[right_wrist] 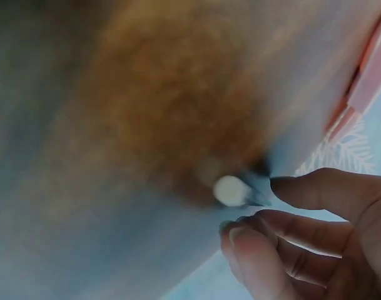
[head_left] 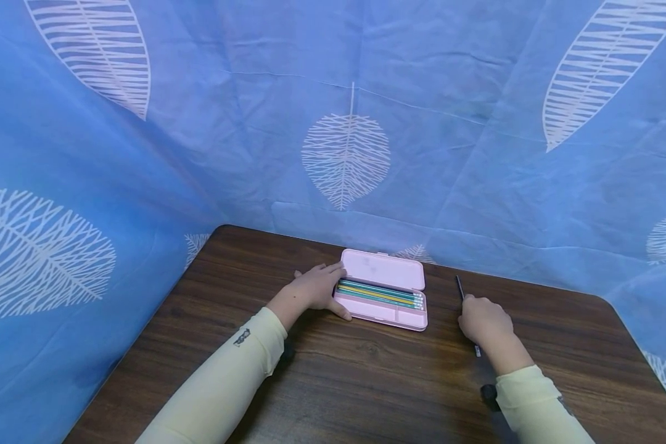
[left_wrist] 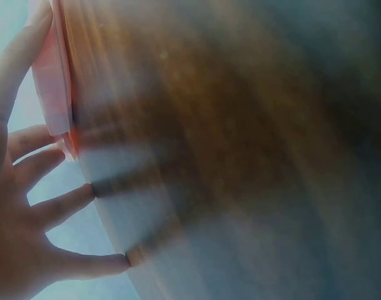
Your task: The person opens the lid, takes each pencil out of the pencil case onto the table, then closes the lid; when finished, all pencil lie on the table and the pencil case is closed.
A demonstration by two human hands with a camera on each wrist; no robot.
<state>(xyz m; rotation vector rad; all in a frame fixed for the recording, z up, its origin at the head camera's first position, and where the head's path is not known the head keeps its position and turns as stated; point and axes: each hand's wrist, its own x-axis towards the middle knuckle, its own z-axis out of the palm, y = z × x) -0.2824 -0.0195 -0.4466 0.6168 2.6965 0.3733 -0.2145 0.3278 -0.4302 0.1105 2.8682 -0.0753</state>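
Observation:
An opened pink pencil case (head_left: 355, 308) lies on the table, with several green pencils and a yellow pencil (head_left: 378, 294) in its rear compartment. At its left end rests my left hand (head_left: 317, 287), fingers spread, the thumb by the front edge. The left wrist view shows part of the case (left_wrist: 52, 94) beside that hand. To the right of the case, my right hand (head_left: 485, 320) pinches a dark pencil (head_left: 459, 285) that points away from me. Its pale round end (right_wrist: 231, 190) shows near the thumb and curled fingertips in the right wrist view.
The dark brown wooden table (head_left: 366, 376) ends at a blue cloth (head_left: 244, 154) with white leaf prints, hanging behind it and along the left. The case's raised lid (head_left: 383, 270) leans back near the table's far edge.

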